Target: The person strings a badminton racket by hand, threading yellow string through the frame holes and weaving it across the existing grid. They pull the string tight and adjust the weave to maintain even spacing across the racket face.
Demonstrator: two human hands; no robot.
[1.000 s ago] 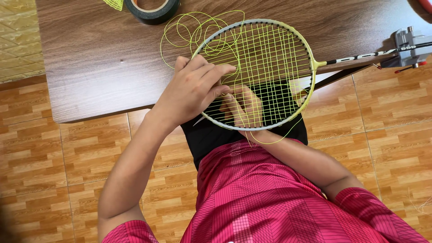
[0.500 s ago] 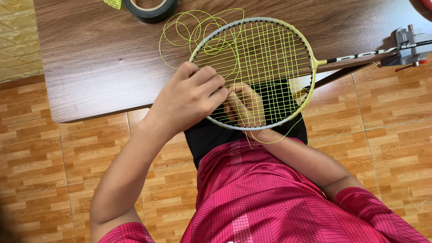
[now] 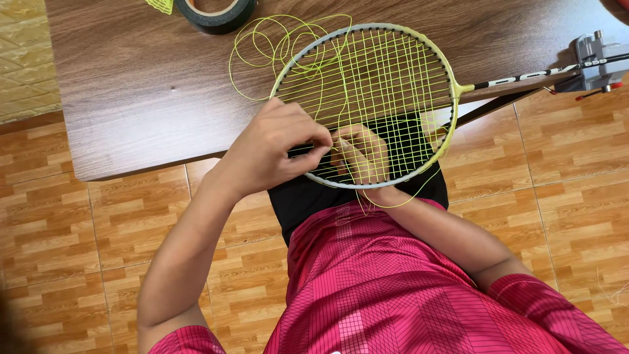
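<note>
A: Where's the racket?

B: Badminton racket (image 3: 386, 72) lies flat, head half on the wooden worktop (image 3: 131, 98), near half overhanging the person's lap. Shaft runs right to a grey metal clamp (image 3: 597, 56) at the worktop edge.

A: Hands?

B: Left hand (image 3: 275, 147) on top of the string bed at the near-left rim, fingers (image 3: 314, 134) curled tight, pinched on the yellow-green string (image 3: 308, 65). Right hand (image 3: 360, 157) under the string bed, seen through the mesh, fingertips up against the left ones. Can't tell whether it grips the string or only touches it.

A: Slack?

B: Loose loops piled at the far-left rim, spilling onto the worktop. One loop hangs below the near rim over the pink shirt (image 3: 393, 288).

A: Anything else around?

B: Roll of dark tape (image 3: 219, 13) at the far edge, well apart from the hands.
</note>
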